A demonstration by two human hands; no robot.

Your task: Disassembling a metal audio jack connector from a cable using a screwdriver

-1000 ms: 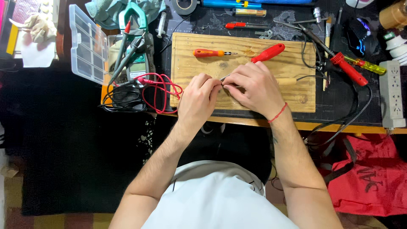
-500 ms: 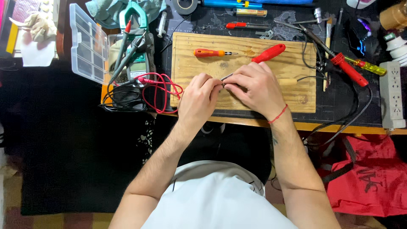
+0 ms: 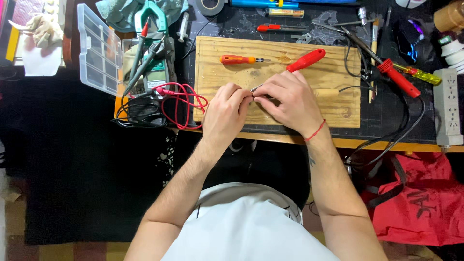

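Observation:
Both hands meet over a wooden board [image 3: 333, 104] on the desk. My right hand [image 3: 290, 99] grips a red-handled screwdriver [image 3: 305, 60], whose metal shaft runs down-left to my fingertips. My left hand [image 3: 224, 111] pinches a small part against the shaft's tip; the part itself is hidden by my fingers. A short orange-handled screwdriver [image 3: 239, 60] lies on the board just above my left hand.
Left of the board sit a multimeter [image 3: 154, 72] with red and black leads [image 3: 181, 104] and a clear compartment box [image 3: 96, 48]. To the right lie a red-handled soldering iron [image 3: 398, 77], a yellow-handled tool [image 3: 418, 73] and a power strip [image 3: 447, 106]. A red bag [image 3: 425, 203] sits below the desk.

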